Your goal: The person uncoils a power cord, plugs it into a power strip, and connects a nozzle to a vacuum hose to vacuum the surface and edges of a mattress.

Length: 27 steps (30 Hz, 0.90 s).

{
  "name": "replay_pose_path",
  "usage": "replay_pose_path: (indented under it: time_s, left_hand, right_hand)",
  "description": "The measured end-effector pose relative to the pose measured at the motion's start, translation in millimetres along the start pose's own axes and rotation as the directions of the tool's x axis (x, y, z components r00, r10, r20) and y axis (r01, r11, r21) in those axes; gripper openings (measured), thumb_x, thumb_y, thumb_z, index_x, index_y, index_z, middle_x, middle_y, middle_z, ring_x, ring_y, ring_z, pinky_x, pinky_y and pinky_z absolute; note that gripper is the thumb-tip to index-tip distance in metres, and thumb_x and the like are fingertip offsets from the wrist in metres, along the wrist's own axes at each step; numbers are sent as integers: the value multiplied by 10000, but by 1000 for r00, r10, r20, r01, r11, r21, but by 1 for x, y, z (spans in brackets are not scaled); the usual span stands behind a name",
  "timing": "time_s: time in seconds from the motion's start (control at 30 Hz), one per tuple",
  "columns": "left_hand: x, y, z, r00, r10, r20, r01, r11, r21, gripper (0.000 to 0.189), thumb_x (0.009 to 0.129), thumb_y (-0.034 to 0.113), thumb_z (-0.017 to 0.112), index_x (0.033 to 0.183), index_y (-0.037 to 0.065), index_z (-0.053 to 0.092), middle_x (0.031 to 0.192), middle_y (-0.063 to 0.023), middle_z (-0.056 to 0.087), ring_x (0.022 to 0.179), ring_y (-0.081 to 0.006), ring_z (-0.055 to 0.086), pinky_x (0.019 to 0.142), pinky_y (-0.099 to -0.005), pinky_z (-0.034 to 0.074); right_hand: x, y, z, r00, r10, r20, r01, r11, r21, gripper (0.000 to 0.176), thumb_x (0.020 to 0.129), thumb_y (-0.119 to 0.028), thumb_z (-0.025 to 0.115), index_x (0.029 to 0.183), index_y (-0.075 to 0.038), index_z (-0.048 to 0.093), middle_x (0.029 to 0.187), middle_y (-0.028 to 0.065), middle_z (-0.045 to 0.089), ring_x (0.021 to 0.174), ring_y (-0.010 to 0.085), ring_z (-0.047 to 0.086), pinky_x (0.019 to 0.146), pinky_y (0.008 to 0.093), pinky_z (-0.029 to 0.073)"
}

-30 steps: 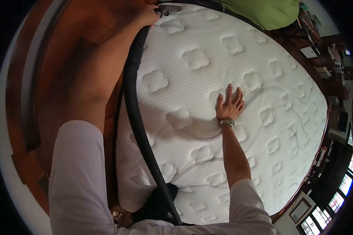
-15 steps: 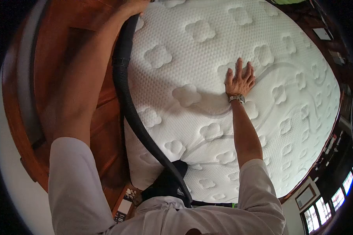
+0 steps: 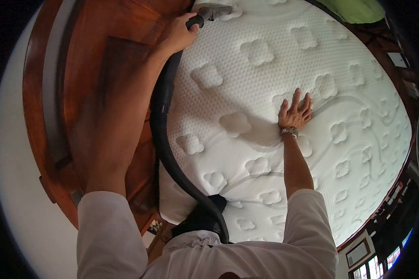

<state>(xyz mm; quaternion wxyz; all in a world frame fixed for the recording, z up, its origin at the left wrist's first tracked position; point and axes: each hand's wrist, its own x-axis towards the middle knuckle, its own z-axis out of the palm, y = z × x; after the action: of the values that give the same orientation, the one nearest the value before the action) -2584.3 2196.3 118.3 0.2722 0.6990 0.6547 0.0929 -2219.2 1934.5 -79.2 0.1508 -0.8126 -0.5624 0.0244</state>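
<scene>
My left hand wraps around the black handle end of a vacuum hose near the far left edge of a white quilted mattress. Beyond my fingers, a greyish nozzle lies against the mattress top. From the handle the hose runs back along the mattress side towards my waist. My right hand, with a metal-band watch at the wrist, rests flat on the quilting with its fingers spread.
Reddish-brown wooden furniture stands along the left of the mattress. Green cloth lies at the far right corner. A framed panel and bright windows show at lower right. My dark-clothed leg is close to the near edge.
The view has shifted, so the mattress sits lower and further right in it. My left hand and the nozzle now show fully at the top. My right hand stays on the same quilted spot.
</scene>
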Motion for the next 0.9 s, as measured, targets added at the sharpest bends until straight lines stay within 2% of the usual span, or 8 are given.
replay_pose_path:
  time_s: [0.03, 0.1, 0.2, 0.3, 0.33, 0.4, 0.6, 0.9]
  left_hand:
    - [-4, -8, 3, 998, 50, -42, -50, 999, 19, 473, 996, 243, 624, 1451, 124, 572, 1166, -202, 725, 918, -293, 733, 837, -424, 576]
    - [-14, -10, 4, 992, 100, -72, -97, 994, 40, 477, 997, 251, 624, 1455, 129, 568, 1247, -205, 704, 1061, -318, 723, 918, -428, 561]
    - [-34, -7, 6, 999, 21, -32, -23, 998, -50, 484, 1002, 267, 618, 1466, 145, 557, 1353, -205, 653, 1247, -351, 638, 1028, -433, 509]
    - [-50, -7, 3, 1000, -29, -12, 29, 999, 24, 493, 1005, 277, 609, 1477, 151, 544, 1341, -210, 656, 1213, -371, 652, 1016, -429, 516]
    - [-56, -8, 4, 999, 24, -40, -21, 997, 68, 489, 1021, 262, 606, 1491, 152, 530, 1207, -177, 685, 910, -271, 662, 783, -376, 540]
    - [-65, -9, 6, 995, 78, -63, -70, 991, 117, 487, 1036, 248, 604, 1505, 153, 515, 1073, -143, 714, 607, -171, 673, 549, -323, 564]
    - [-82, -12, 14, 993, 74, -90, -73, 997, 19, 480, 1039, 241, 599, 1506, 168, 517, 1031, -149, 703, 600, -166, 654, 552, -330, 561]
    - [-120, -14, 14, 998, 7, -65, -5, 999, 32, 513, 1026, 241, 635, 1519, 185, 504, 726, -78, 655, 510, -152, 592, 504, -331, 518]
  right_hand:
    - [-1, 1, 2, 1000, 4, 6, -4, 1000, 4, 704, 983, -681, 372, 1620, -388, 313, 1698, 109, 204, 1561, 370, 169, 1224, 637, 113]
    - [-1, 1, 2, 1000, 9, 0, -9, 1000, 25, 706, 980, -693, 368, 1617, -390, 322, 1694, 109, 212, 1555, 369, 181, 1223, 634, 123]
    - [-1, 1, 0, 1000, 12, 4, -12, 1000, 19, 705, 979, -702, 359, 1612, -393, 334, 1692, 107, 218, 1553, 371, 189, 1222, 632, 129]
    - [0, 2, 3, 1000, 11, -10, -11, 999, 32, 704, 978, -712, 349, 1606, -395, 347, 1689, 108, 229, 1554, 369, 189, 1221, 635, 131]
    - [0, 2, 4, 1000, 14, -11, -13, 999, 38, 704, 978, -712, 349, 1606, -395, 347, 1689, 108, 229, 1554, 369, 189, 1221, 635, 131]
    - [0, 2, 3, 1000, 11, -26, -10, 999, 43, 704, 977, -717, 346, 1604, -397, 352, 1687, 109, 239, 1558, 366, 183, 1221, 641, 129]
    - [-1, 5, 3, 1000, 4, -17, -3, 998, 65, 711, 973, -724, 343, 1602, -392, 356, 1684, 115, 246, 1553, 372, 197, 1217, 656, 135]
    - [-1, 4, 5, 996, -24, -87, 32, 996, 83, 688, 975, -712, 366, 1593, -409, 371, 1684, 112, 250, 1547, 372, 214, 1219, 655, 130]
